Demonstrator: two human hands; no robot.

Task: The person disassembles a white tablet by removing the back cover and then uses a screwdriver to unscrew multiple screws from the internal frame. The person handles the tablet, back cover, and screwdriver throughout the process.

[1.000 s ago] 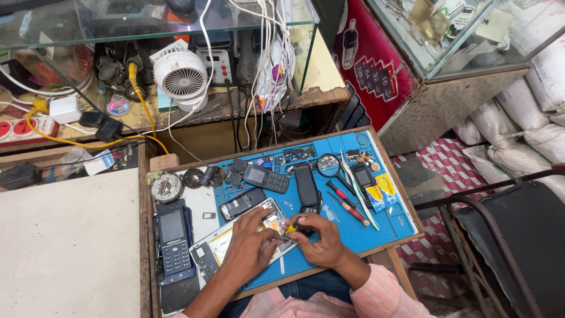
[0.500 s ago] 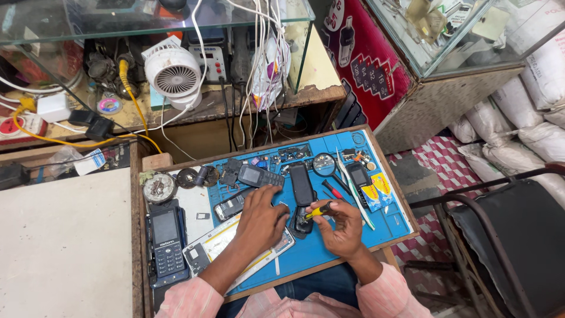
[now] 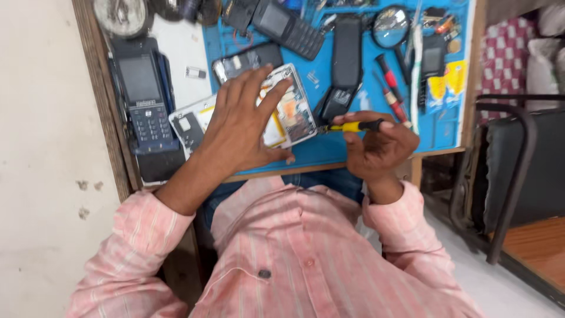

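An opened smartphone [image 3: 291, 112] with its back off lies on the blue work mat [image 3: 447, 126]. My left hand [image 3: 241, 126] rests flat over it, fingers spread, pressing it down. My right hand [image 3: 376, 147] grips a small yellow-handled screwdriver [image 3: 353, 126], its tip touching the phone's right edge. Both pink striped sleeves and my shirt fill the lower half of the view.
A dark keypad phone [image 3: 141, 94] lies at the left on the wooden bench. Another keypad phone [image 3: 288, 26], a black phone body [image 3: 346, 50], a magnifier [image 3: 391, 26] and red-handled tools [image 3: 393, 88] lie farther up the mat. A dark metal chair frame [image 3: 512, 176] stands at the right.
The view has dropped and closed in toward my lap. My left hand has flattened over the open phone, and the screwdriver tip has come to its right edge.
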